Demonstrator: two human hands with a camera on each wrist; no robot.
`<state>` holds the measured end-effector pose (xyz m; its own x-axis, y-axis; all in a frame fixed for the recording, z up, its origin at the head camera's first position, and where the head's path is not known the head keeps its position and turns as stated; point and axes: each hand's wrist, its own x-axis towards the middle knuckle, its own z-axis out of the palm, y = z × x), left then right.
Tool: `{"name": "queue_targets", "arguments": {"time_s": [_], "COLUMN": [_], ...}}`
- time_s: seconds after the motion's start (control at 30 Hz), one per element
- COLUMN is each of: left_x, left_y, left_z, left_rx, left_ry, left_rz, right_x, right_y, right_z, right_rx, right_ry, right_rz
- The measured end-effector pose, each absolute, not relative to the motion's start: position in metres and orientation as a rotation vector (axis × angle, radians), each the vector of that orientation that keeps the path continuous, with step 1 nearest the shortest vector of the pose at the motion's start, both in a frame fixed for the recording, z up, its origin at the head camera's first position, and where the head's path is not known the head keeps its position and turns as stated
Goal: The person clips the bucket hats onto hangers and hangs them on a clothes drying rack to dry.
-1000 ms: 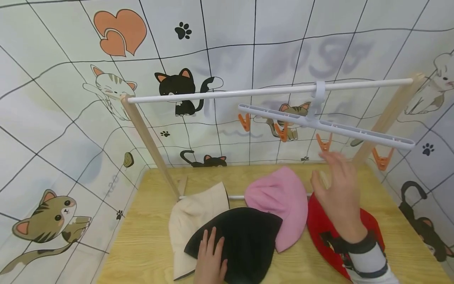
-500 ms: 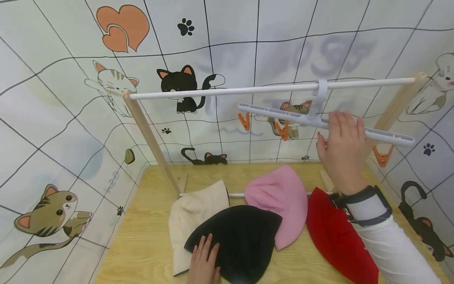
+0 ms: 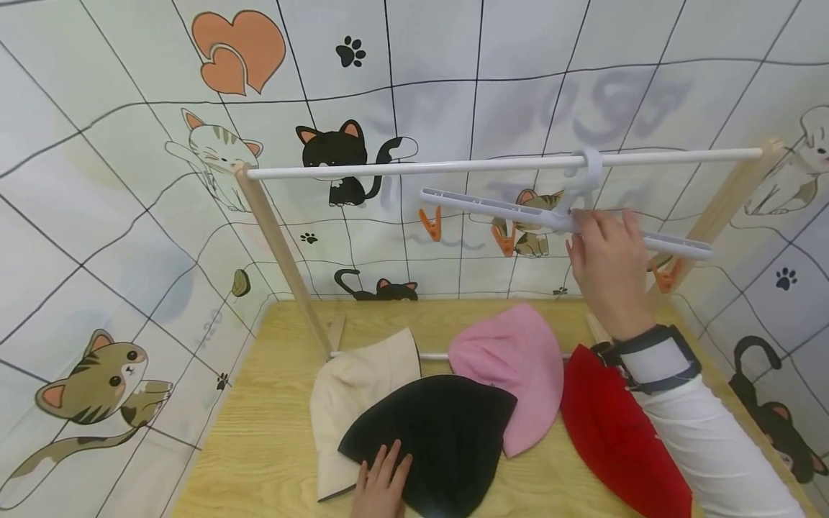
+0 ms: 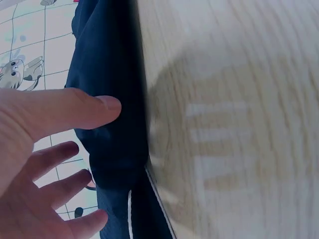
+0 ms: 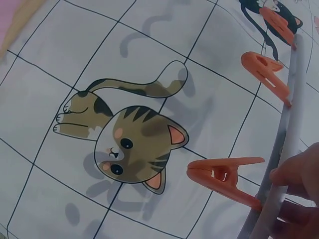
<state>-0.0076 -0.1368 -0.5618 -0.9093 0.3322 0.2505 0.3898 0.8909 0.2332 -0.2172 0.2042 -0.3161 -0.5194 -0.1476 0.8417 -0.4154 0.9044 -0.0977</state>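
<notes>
My right hand [image 3: 612, 277] grips the white hanger [image 3: 492, 207] just right of its middle. Up close in the right wrist view, the thumb and fingers curl round the hanger's bar [image 5: 294, 107]. Orange clips [image 5: 224, 178] hang along it with nothing in them; the right hand hides one in the head view. The hanger's hook [image 3: 591, 169] sits over a white rail [image 3: 453, 166]. Low down, my left hand [image 3: 382, 483] rests with spread fingers on a black bucket hat [image 3: 447, 439]. In the left wrist view, the thumb lies across the dark fabric [image 4: 109, 64].
A cream hat [image 3: 356, 388] lies partly under the black one. Behind are a pink hat [image 3: 512, 367] and, at right, a red hat [image 3: 609, 424] partly under the right forearm. Wooden posts [image 3: 278, 252] hold up the rail over the wooden table [image 3: 252, 432].
My right hand has risen from beside an orange clip to the hanger and now grips it. The hanger has swung, its right end shifting left. My left hand stays on the black hat.
</notes>
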Motion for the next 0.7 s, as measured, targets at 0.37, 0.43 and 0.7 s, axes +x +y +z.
{"name": "queue_targets", "arguments": {"time_s": [0.37,0.43,0.7], "left_x": [-0.005,-0.006,-0.012], "left_y": [-0.129,-0.129,-0.133], "left_z": [-0.563,-0.562,-0.561], "left_rx": [-0.577,-0.594,-0.735], "left_ry": [-2.896,-2.900,-2.859], "left_rz": [-0.458,-0.449,-0.278], "right_x": [-0.223,-0.224,-0.225], "right_y": [0.188,0.184,0.171], "right_z": [-0.313,-0.312,-0.313], "right_rx": [0.465,0.476,0.516], "right_ry": [-2.080,-2.082,-2.077], "right_rz": [0.370,0.366,0.400]}}
